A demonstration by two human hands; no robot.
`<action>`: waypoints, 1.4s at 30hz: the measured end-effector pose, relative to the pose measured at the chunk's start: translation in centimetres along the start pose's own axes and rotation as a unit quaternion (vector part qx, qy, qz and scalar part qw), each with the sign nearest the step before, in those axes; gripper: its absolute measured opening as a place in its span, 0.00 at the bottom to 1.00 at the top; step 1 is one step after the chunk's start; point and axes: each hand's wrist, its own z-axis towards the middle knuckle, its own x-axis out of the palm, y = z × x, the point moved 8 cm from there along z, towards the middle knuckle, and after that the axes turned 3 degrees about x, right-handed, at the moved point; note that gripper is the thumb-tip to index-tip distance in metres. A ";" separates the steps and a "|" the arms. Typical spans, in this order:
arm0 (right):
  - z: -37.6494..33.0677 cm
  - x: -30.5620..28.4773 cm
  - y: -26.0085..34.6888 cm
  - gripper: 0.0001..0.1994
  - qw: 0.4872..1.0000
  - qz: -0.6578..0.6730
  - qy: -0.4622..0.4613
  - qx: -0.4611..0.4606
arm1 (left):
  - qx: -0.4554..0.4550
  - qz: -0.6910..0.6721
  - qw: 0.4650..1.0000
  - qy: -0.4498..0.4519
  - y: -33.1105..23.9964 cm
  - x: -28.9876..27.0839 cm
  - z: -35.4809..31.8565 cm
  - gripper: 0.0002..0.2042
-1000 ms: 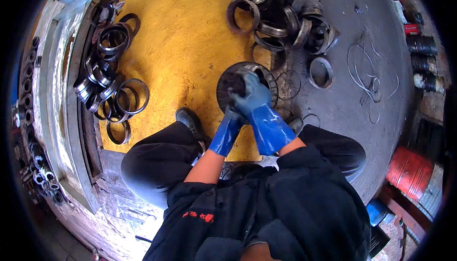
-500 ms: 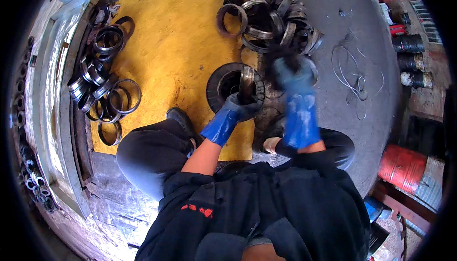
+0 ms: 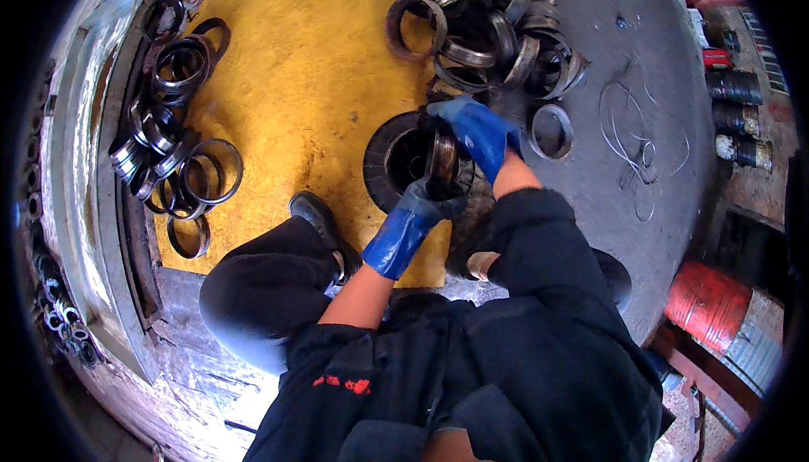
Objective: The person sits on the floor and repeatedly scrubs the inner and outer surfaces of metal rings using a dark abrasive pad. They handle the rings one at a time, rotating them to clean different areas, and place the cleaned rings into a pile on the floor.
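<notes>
- Hands first: the left hand point(image 3: 425, 201), in a blue glove, is closed on the lower edge of a metal ring point(image 3: 441, 161) that stands on edge; the right hand point(image 3: 479, 129), also gloved in blue, is curled over the ring's top.
- Half a second ago the right hand was lifted away to the right, above the grey floor; now it has come back onto the ring, so both hands grip it again.
- That ring sits upright inside the mouth of a dark round housing point(image 3: 389, 159), which lies on the yellow floor patch point(image 3: 312, 58) just ahead of the person's knees.
- My reading: with two hands back on it, the ring is being steadied or turned in the housing rather than let go.
- A heap of loose rings point(image 3: 484, 28) lies just beyond the housing; another cluster of rings point(image 3: 173, 159) lies well off to the left.
- One single ring point(image 3: 552, 131) lies flat on the grey floor, just right of the right hand.
</notes>
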 end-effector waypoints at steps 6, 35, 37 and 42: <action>5.0 3.3 -0.3 0.24 0.996 -0.076 -0.010 -0.055 | 0.004 -0.211 0.978 -0.004 7.7 -3.9 2.7 0.17; 1.2 2.5 0.2 0.30 0.995 0.052 -0.048 -0.070 | -0.218 -0.658 0.717 -0.071 0.2 0.3 -0.4 0.12; -3.6 1.3 -0.5 0.30 0.981 0.042 -0.159 -0.105 | -0.255 -0.595 0.757 -0.090 -4.6 2.0 -1.5 0.16; -17.3 5.9 0.6 0.35 0.853 -0.127 -0.356 -0.360 | -0.013 -0.280 0.948 -0.151 -3.3 -2.2 -2.3 0.17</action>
